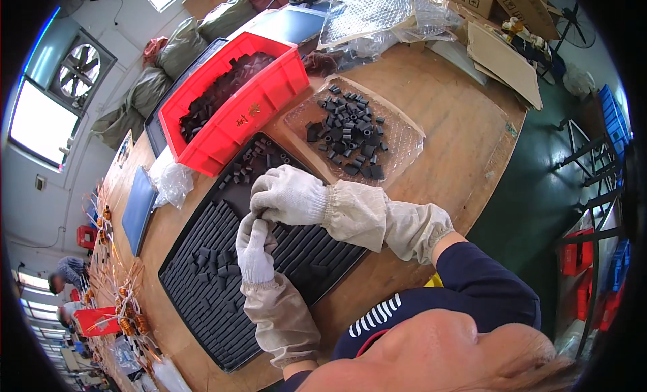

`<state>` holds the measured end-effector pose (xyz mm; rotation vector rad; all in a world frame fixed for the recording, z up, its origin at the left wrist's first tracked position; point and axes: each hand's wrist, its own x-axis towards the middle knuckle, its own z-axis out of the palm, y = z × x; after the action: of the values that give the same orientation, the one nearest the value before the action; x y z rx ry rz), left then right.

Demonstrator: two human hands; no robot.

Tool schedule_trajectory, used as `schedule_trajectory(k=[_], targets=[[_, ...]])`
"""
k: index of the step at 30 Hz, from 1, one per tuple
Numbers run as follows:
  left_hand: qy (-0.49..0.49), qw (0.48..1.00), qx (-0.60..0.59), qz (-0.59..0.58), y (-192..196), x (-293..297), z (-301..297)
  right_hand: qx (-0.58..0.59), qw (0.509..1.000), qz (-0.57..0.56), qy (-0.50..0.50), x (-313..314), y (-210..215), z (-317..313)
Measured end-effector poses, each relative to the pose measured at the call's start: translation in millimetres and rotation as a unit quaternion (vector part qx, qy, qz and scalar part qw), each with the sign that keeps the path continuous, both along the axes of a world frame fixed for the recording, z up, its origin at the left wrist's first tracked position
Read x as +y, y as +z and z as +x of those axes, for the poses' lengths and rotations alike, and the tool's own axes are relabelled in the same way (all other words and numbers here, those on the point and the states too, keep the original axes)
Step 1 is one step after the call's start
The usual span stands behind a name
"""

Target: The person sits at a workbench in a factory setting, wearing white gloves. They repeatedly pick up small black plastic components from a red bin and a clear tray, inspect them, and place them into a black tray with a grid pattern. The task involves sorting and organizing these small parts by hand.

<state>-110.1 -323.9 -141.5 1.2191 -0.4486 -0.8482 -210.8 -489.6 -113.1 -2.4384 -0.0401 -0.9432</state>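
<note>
My left hand (255, 252) and my right hand (291, 194) wear white knit gloves with beige sleeve covers. They meet over a black tray (291, 149), fingertips pinched together. Whatever lies between the fingers is hidden by the gloves. Below them, rows of small black pieces (202, 311) fill much of the tray, packed side by side. A loose heap of similar black pieces (217, 264) sits on the rows next to my left hand. At the tray's far end, beyond my right hand, several short black tubes (256, 153) lie scattered.
A clear plastic tray (404, 139) with a pile of black tubes (347, 129) rests right of the black tray. Behind stands a red bin (269, 109) of dark parts. Bubble wrap (367, 18), cardboard (502, 62), a blue panel (139, 210) and copper-coloured wired parts (128, 304) share the wooden table (465, 163).
</note>
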Motion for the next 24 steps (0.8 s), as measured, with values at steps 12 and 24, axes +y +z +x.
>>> schedule_trajectory(k=[12, 24], targets=[[-0.003, 0.999, -0.036, 0.034, 2.6, -0.5, -2.5, -0.013, 1.000, -0.023, 0.002, -4.0, -3.0, -0.1], [0.003, 1.000, -0.011, 0.014, 3.0, 0.4, -0.9, -0.015, 1.000, 0.002, 0.001, -0.2, -2.5, 1.3]])
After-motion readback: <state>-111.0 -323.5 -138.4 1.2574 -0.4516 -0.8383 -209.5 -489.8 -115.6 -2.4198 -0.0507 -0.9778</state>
